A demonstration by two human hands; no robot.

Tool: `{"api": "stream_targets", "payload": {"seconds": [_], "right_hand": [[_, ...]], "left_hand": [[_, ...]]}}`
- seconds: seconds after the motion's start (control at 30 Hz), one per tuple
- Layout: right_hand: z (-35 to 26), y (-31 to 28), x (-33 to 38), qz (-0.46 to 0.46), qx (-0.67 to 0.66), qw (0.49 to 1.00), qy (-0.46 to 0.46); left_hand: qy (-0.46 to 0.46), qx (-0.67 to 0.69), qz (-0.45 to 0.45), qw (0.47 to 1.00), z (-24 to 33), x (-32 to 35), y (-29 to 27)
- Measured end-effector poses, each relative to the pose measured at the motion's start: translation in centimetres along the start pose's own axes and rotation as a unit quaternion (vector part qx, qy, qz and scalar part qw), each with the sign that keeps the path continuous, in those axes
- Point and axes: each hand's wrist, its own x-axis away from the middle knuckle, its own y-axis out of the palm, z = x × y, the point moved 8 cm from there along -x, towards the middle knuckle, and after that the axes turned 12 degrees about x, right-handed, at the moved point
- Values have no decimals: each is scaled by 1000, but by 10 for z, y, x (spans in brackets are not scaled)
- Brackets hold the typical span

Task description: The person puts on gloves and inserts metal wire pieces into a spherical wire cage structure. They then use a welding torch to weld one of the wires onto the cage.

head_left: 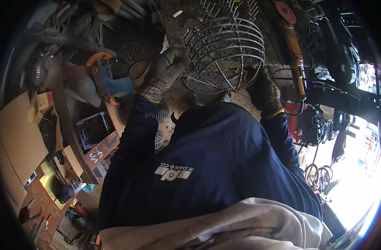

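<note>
A domed frame of bent metal rods [241, 38], like a wire cage, stands over the dark worktop in front of me. Its curved bars run across, with straighter rods crossing at the near side. My left hand [168, 66], in a dirty knit glove, has its fingers curled closed at the frame's left edge. My right hand [262, 88], gloved the same way, is closed at the frame's near right edge. Deep shadow covers much of the right fingers.
Right of the frame lies an angle grinder [294, 46] with a reddish disc. An orange and blue clamp [115, 83] is beside my left arm. Upright metal pins [207, 9] stand behind the frame. Farther left are a plastic crate [94, 130] and cardboard [22, 143].
</note>
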Motion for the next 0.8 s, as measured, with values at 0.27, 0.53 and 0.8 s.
{"api": "stream_targets", "payload": {"seconds": [0.27,0.53,0.8], "right_hand": [[12,2,15,-118,-8,986,115],[46,-23,22,-27,-220,952,210],[75,-134,26,104,206,942,243]], "left_hand": [[15,215,50,975,-31,-2,0],[-5,200,105,974,-26,3,2],[3,284,146,948,-61,5,0]]}}
